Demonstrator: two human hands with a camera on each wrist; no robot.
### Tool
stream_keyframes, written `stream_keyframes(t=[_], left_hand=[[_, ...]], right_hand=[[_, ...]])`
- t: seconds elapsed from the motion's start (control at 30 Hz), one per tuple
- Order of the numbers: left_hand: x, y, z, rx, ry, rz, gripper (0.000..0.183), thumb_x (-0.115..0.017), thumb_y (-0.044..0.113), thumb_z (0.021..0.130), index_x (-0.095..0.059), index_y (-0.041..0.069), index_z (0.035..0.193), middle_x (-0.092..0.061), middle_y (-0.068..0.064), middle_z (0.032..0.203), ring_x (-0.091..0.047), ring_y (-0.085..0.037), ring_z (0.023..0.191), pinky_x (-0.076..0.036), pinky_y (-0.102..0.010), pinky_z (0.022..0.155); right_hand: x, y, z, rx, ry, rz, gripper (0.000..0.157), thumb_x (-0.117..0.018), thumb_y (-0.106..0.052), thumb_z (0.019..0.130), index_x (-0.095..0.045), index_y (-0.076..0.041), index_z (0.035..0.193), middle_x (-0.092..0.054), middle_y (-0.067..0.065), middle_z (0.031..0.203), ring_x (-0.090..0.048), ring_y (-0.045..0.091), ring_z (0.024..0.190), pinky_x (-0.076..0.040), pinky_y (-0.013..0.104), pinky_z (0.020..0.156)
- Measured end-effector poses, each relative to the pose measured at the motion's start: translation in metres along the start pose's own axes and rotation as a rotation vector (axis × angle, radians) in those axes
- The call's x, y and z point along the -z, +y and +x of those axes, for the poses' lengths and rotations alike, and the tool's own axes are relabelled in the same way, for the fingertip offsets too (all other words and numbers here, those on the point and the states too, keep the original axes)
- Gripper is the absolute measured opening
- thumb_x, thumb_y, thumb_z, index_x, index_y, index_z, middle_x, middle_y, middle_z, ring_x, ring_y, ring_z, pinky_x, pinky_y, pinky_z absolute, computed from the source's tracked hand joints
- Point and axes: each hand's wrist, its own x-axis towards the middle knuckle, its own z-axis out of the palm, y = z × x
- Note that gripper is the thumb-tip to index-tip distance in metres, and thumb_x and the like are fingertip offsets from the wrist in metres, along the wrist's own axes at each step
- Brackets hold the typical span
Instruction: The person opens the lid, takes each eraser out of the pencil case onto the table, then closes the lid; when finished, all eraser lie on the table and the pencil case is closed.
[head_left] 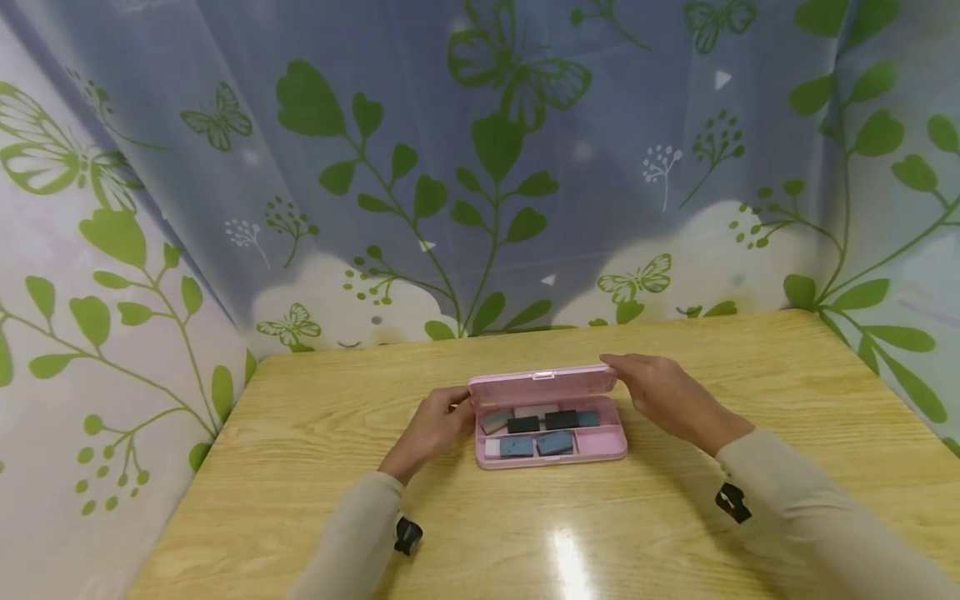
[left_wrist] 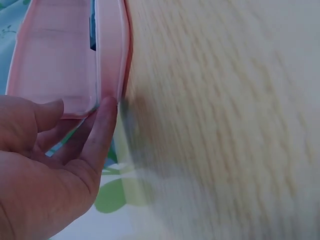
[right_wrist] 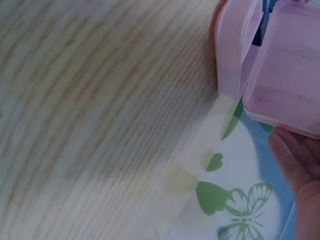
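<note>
A pink plastic pencil case (head_left: 600, 442) sits on the table, its lid (head_left: 570, 382) raised and tilted back. Inside, several small blocks that look like erasers lie in two long compartments. A blue-and-white eraser (head_left: 516, 447) and a blue block (head_left: 555, 442) are in the front one; dark, grey and blue blocks are in the rear one. My left hand (head_left: 438, 423) touches the case's left end, fingertips against the base wall in the left wrist view. At the lid's right end, my right hand (head_left: 667, 396) touches the edge with extended fingers; some fingers are hidden.
The wooden table (head_left: 337, 400) bears the case near its middle. A patterned curtain (head_left: 405, 250) with leaves and butterflies hangs behind the table's back edge and along both sides. A dark wrist device (head_left: 732, 502) shows under the right sleeve, another (head_left: 407, 535) by the left.
</note>
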Motion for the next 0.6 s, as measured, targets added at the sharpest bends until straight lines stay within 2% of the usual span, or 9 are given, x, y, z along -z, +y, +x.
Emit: stream_keyframes(t=[0.2,0.33,0.47,0.6], left_hand=[[-0.002,-0.007,0.008,0.101,-0.008,-0.157,0.03,-0.051,0.009,0.107,-0.064,-0.004,0.131,-0.07,-0.019,0.113,-0.069,-0.021,0.096,-0.06,-0.033,0.08],[-0.003,-0.008,0.011,0.151,0.012,-0.19,0.03,-0.052,0.01,0.107,-0.065,-0.006,0.129,-0.071,-0.019,0.11,-0.067,-0.018,0.09,-0.06,-0.03,0.077],[-0.006,-0.009,0.014,0.176,0.034,-0.22,0.03,-0.053,0.01,0.106,-0.065,-0.009,0.127,-0.072,-0.022,0.107,-0.068,-0.017,0.086,-0.061,-0.032,0.077],[-0.008,-0.007,0.017,0.205,0.056,-0.237,0.03,-0.053,0.01,0.106,-0.066,-0.01,0.124,-0.072,-0.021,0.102,-0.067,-0.015,0.08,-0.061,-0.031,0.074]], right_hand=[[-0.004,0.008,0.007,-0.119,-0.02,0.132,0.038,-0.054,0.018,0.094,-0.059,0.013,0.131,-0.073,0.022,0.102,-0.072,0.032,0.088,-0.06,0.043,0.076],[-0.01,0.015,0.011,-0.22,-0.02,0.222,0.037,-0.047,0.017,0.097,-0.057,0.014,0.133,-0.073,0.022,0.096,-0.072,0.03,0.081,-0.059,0.035,0.065],[-0.016,0.019,0.015,-0.321,0.013,0.303,0.031,-0.051,0.009,0.101,-0.06,0.012,0.131,-0.073,0.019,0.089,-0.071,0.03,0.075,-0.05,0.027,0.051],[-0.021,0.022,0.017,-0.393,0.062,0.351,0.027,-0.057,-0.001,0.103,-0.065,0.01,0.126,-0.073,0.016,0.085,-0.07,0.029,0.073,-0.049,0.025,0.05]])
